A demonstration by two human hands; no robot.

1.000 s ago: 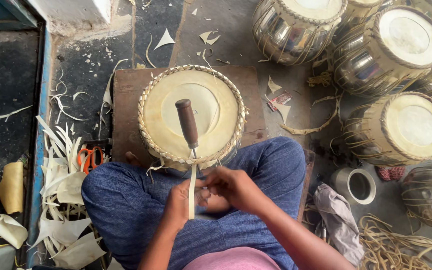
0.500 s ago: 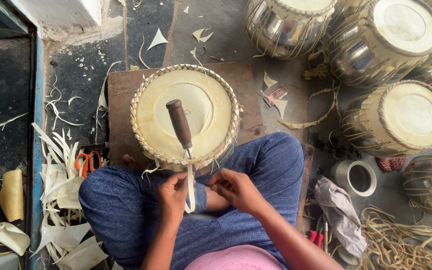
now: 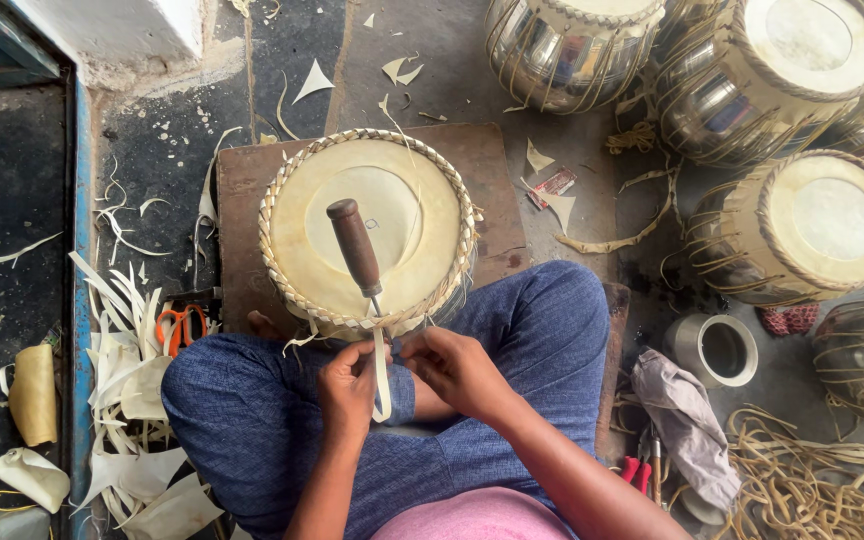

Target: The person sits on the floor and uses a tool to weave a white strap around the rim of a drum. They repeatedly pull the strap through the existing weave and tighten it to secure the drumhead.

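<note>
A round drum (image 3: 367, 230) with a pale skin head and a braided rim rests on a brown board (image 3: 472, 170) in front of my crossed legs in blue trousers. A tool with a brown wooden handle (image 3: 354, 247) sticks in the rim's near edge. My left hand (image 3: 348, 385) pinches a pale leather strap (image 3: 381, 375) that hangs from the rim. My right hand (image 3: 455, 366) grips the same strap right beside it, just below the drum.
Several finished metal-bodied drums (image 3: 797, 225) crowd the upper right. Pale hide scraps (image 3: 132, 370) and orange-handled scissors (image 3: 182, 325) lie at left. A grey cloth (image 3: 687, 420), a white roll (image 3: 722, 348) and a heap of lacing (image 3: 812, 480) sit at right.
Both hands stay on the strap under the drum's rim with small shifts. The camera view has drifted slightly, so the drum sits a little lower in the picture.
</note>
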